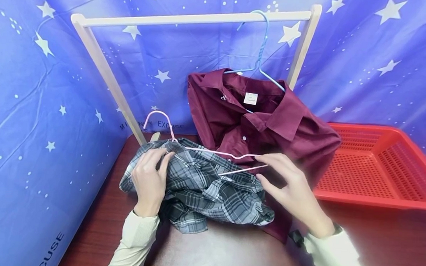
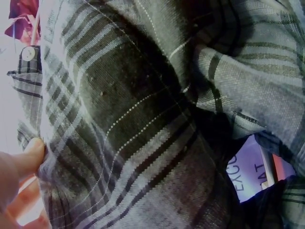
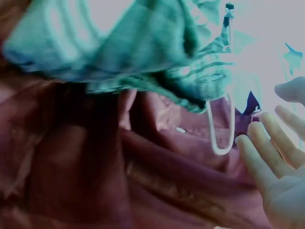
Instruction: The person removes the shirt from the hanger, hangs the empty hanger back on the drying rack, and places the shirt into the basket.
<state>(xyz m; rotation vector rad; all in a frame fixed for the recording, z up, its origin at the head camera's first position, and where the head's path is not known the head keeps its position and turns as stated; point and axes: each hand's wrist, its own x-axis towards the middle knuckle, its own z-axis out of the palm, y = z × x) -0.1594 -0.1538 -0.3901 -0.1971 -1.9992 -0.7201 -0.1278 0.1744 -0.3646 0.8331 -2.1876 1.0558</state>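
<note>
A grey and black plaid shirt (image 1: 195, 177) is partly on a pink wire hanger (image 1: 211, 152), whose hook (image 1: 158, 112) rises at the left. My left hand (image 1: 148, 182) pinches the shirt near the hook; in the left wrist view the thumb (image 2: 31, 155) lies against the cloth. The hanger's right end sticks out bare of the plaid cloth. Around that end, my right hand (image 1: 290, 192) is spread with fingers extended. Through the right wrist view, the hanger's rounded end (image 3: 221, 150) shows just beside the straight fingers (image 3: 259, 162).
Behind the plaid shirt, a maroon shirt (image 1: 228, 126) hangs on a blue hanger (image 1: 260, 49) from a wooden rack (image 1: 191, 19). A red basket (image 1: 371, 201) stands at the right on the brown table (image 1: 219, 257). Blue star-printed cloth (image 1: 67, 98) encloses the back and left.
</note>
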